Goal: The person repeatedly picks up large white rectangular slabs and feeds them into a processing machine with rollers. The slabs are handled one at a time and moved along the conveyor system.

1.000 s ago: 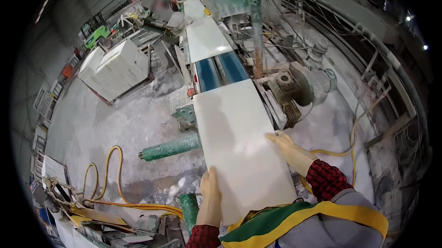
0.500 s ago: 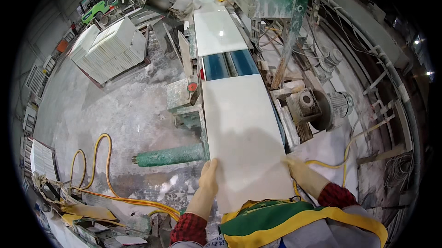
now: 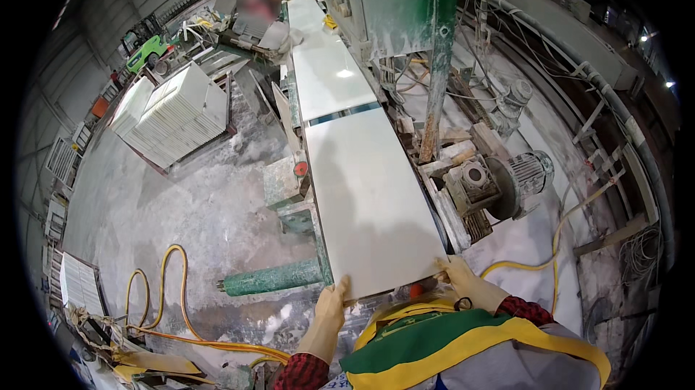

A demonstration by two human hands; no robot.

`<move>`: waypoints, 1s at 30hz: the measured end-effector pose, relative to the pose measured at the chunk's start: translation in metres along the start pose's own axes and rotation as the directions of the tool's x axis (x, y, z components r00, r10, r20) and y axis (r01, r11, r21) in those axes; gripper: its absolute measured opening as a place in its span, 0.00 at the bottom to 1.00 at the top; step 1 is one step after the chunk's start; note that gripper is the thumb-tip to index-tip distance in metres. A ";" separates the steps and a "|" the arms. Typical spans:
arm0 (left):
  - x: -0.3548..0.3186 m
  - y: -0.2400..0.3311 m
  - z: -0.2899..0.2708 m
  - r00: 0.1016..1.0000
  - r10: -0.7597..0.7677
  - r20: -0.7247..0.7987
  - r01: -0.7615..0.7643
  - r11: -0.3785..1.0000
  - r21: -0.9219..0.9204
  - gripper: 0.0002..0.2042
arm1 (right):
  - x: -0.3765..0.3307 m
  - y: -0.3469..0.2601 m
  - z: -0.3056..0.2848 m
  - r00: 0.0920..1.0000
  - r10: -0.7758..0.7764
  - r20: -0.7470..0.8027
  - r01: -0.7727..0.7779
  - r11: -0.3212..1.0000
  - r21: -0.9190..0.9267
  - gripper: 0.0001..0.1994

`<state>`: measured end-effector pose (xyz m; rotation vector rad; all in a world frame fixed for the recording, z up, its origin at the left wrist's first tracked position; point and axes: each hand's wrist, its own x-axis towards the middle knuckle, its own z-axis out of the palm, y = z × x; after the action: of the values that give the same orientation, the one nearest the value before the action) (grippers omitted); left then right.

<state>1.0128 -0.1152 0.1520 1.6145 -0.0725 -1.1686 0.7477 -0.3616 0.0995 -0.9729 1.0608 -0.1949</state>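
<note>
Both hands grip slab [image 3: 365,202] near edge on conveyor: left hand [image 3: 331,308] at left corner, right hand [image 3: 460,279] at right corner. Second slab [image 3: 326,75] ahead, motor [image 3: 507,180] close right, open floor [image 3: 195,223] left.

A wrapped white stack of tiles [image 3: 177,111] stands on a pallet at ten o'clock; another white stack [image 3: 78,283] sits at eight o'clock. No labels, signs or screens can be made out.

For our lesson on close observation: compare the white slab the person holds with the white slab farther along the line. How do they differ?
The near slab is touched by both hands, left hand and right hand; the far slab lies untouched. The near slab is shadowed, the far slab carries a bright glare. Both are white, flat and lie in line.
</note>
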 end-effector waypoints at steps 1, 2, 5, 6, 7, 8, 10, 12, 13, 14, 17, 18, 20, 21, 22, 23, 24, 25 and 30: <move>0.004 -0.008 -0.002 1.000 -0.009 0.009 0.010 0.999 -0.042 0.29 | -0.002 -0.004 0.003 0.999 0.004 -0.042 -0.005 1.000 -0.022 0.21; 0.010 -0.024 -0.007 1.000 -0.014 0.015 0.015 0.996 -0.091 0.29 | -0.008 -0.004 0.004 0.998 0.014 -0.054 -0.011 0.998 0.067 0.21; -0.001 -0.040 -0.005 0.980 -0.180 0.082 0.190 0.972 -0.139 0.28 | -0.019 0.011 -0.005 0.993 0.108 -0.050 -0.095 0.974 0.208 0.22; -0.012 -0.037 0.000 0.959 -0.261 0.113 0.275 0.952 -0.134 0.28 | -0.022 0.018 -0.010 0.983 0.183 -0.021 -0.177 0.969 0.170 0.23; -0.021 -0.032 0.008 0.955 -0.270 0.123 0.287 0.946 -0.153 0.27 | -0.022 0.023 -0.014 0.966 0.259 0.005 -0.257 0.958 0.130 0.25; -0.031 -0.024 0.020 0.951 -0.280 0.129 0.300 0.939 -0.171 0.27 | -0.021 0.024 -0.011 0.970 0.240 0.039 -0.243 0.962 0.121 0.25; -0.029 -0.022 0.029 0.954 -0.235 0.184 0.275 0.933 -0.232 0.28 | -0.020 0.023 0.004 0.974 0.203 0.100 -0.213 0.972 0.103 0.25; -0.008 -0.050 0.035 0.986 -0.115 0.123 0.146 0.946 -0.290 0.26 | -0.021 0.013 0.032 0.989 0.134 -0.060 -0.134 0.991 0.005 0.26; 0.002 -0.062 0.036 0.995 -0.048 0.086 0.073 0.946 -0.315 0.24 | -0.020 0.009 0.042 0.987 0.087 -0.132 -0.094 0.994 -0.048 0.27; 0.011 -0.068 0.037 0.996 -0.061 0.066 0.078 0.952 -0.297 0.24 | -0.018 0.013 0.044 0.989 0.024 -0.143 -0.026 1.000 -0.015 0.29; 0.056 -0.118 0.014 0.951 0.127 0.283 0.025 0.877 -0.479 0.24 | 0.031 0.070 0.021 0.981 -0.081 -0.175 0.081 0.997 -0.009 0.30; 0.058 -0.118 0.014 0.956 0.147 0.252 -0.004 0.871 -0.492 0.24 | 0.023 0.049 0.028 0.990 0.015 -0.137 -0.013 1.000 0.011 0.31; 0.056 -0.102 0.017 0.965 0.148 0.218 -0.030 0.884 -0.467 0.24 | 0.006 0.010 0.048 0.985 0.041 -0.168 -0.041 0.999 0.007 0.31; 0.055 -0.091 0.017 0.968 0.132 0.213 -0.029 0.903 -0.428 0.24 | 0.001 0.001 0.053 0.981 0.051 -0.185 -0.050 0.999 0.011 0.32; 0.058 -0.086 0.017 0.966 0.123 0.229 -0.016 0.907 -0.421 0.24 | 0.024 0.023 0.035 0.991 0.008 -0.135 -0.002 0.999 0.044 0.32; 0.063 -0.086 0.016 0.965 0.113 0.236 -0.005 0.909 -0.417 0.24 | 0.025 0.019 0.038 0.991 0.029 -0.130 -0.026 0.999 0.023 0.32; 0.067 -0.086 0.013 0.964 0.104 0.243 0.006 0.911 -0.413 0.24 | 0.027 0.013 0.041 0.991 0.050 -0.124 -0.050 0.999 0.003 0.32; 0.071 -0.086 0.011 0.962 0.114 0.246 0.010 0.891 -0.453 0.24 | 0.029 0.009 0.044 0.990 0.072 -0.119 -0.074 0.997 -0.019 0.33; 0.067 -0.067 0.024 0.972 0.138 0.192 -0.034 0.885 -0.463 0.24 | 0.083 0.052 0.000 0.989 0.049 0.142 -0.071 0.985 0.160 0.34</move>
<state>0.9974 -0.1430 0.0598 1.0520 -0.0087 -1.1863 0.7753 -0.3780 0.0066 -0.7930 0.9307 -0.1605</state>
